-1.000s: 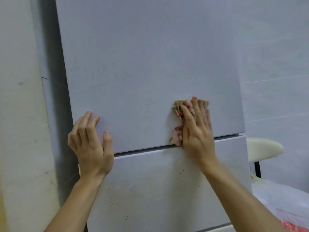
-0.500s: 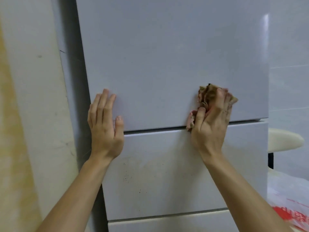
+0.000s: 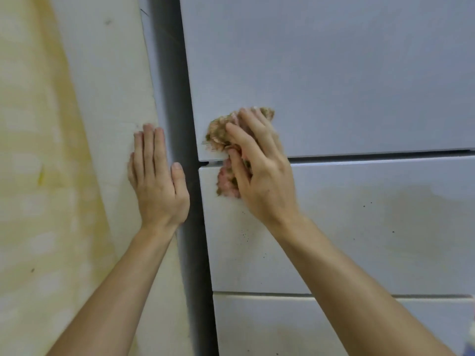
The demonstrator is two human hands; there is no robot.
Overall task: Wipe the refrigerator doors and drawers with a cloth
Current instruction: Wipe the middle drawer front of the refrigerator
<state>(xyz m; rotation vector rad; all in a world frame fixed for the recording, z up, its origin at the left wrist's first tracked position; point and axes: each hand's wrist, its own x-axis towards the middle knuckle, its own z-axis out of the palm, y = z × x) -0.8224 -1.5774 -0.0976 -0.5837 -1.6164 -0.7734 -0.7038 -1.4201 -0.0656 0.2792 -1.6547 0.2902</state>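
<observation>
Yellowed wall (image 3: 64, 150), left hand (image 3: 158, 181) flat, speckled drawer (image 3: 372, 227)

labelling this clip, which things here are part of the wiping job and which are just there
Part of the job:
cloth
right hand, holding the cloth
fridge door
drawer
lower drawer

Just there:
wall
left hand, flat on the wall
</observation>
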